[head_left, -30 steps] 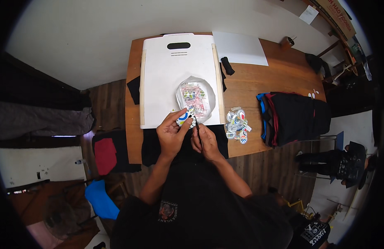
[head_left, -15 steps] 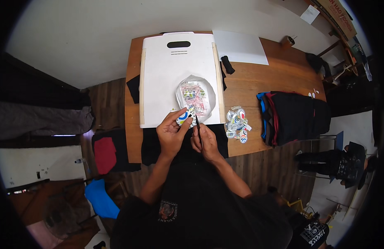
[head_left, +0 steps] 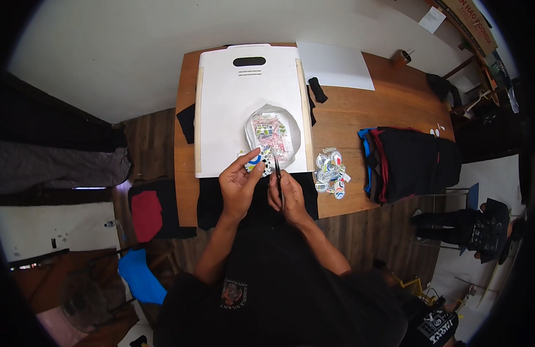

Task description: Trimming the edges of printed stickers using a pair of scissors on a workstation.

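Observation:
My left hand pinches a small printed cutout with blue, yellow and black marks on white. Its fingers hold the piece over the near rim of a white bowl-like container, which is filled with pink, white and green scraps. In my right hand is a slim pair of black tweezers, tips upward beside the cutout. Whether the tips touch it is too small to tell. Under the container lies a white board with a dark oval handle slot.
On the wooden table, a pile of round printed cutouts lies right of the board. Farther right are folded dark garments. A white sheet and a black rolled item lie at the back. Another person is at far right.
The tweezers' tips have shifted slightly right, away from the cutout, with my right hand. My left hand keeps its grip, the cutout tilted a little differently.

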A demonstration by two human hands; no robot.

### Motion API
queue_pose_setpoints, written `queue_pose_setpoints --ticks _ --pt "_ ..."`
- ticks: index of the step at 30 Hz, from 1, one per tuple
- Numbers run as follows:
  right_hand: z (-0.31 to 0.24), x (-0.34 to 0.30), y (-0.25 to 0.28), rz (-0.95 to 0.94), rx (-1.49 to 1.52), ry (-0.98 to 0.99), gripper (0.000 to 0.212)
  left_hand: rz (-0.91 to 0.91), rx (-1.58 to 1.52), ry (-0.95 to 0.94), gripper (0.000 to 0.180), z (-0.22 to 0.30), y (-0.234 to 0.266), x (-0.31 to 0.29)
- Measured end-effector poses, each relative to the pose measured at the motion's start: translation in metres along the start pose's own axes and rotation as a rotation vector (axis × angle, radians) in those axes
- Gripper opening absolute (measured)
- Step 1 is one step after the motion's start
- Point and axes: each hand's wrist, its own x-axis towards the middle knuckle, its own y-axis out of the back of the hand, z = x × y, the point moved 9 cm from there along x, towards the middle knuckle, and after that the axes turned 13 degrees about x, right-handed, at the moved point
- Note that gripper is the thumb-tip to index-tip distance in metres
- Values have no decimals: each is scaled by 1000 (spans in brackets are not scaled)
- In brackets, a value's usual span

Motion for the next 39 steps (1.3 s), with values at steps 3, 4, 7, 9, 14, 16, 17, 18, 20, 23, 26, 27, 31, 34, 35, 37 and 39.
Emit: queue_pose_setpoints --ticks 3,4,7,9,14,16,17,18,20,23,26,27,31,34,35,37,39 --pt "-6 4 3 38 -27 34 38 -6 39 -25 34 1 1 2" --pt "-10 6 4 52 -50 59 37 -7 85 -61 34 3 1 2" --pt "-11 9 12 96 30 32 35 0 188 -192 34 13 0 3" --pt "-12 11 19 96 37 39 35 -14 184 -172 34 11 -1 3" --pt "-28 18 21 265 -322 140 15 -55 119 -69 33 0 -5 0" --pt "-25 15 30 312 -333 161 13 -29 161 -89 34 2 -5 0" --pt "-20 13 37 324 -273 153 13 -30 160 -91 34 1 -6 1" --pt "-17 12 43 335 -213 144 14 -13 196 -133 35 3 -5 1" --pt "-20 11 39 350 -147 137 14 7 232 -176 36 6 -5 0" --pt "-30 16 30 353 -164 126 14 -17 187 -88 39 0 -6 0" --pt "-36 19 30 336 -306 127 14 -12 225 -118 39 4 -5 1" --pt "-39 20 28 350 -288 132 14 -29 200 -109 37 3 -4 2" --pt "-39 18 32 341 -318 152 15 -10 236 -129 30 4 2 4" --pt "-35 16 40 342 -331 163 16 24 266 -132 24 2 5 9" --pt "-36 16 38 341 -331 162 16 25 266 -133 24 2 6 9" --pt "-40 13 37 362 -315 180 16 23 367 -170 20 6 6 9" --pt "-38 12 41 361 -323 180 16 14 361 -151 19 3 8 10"
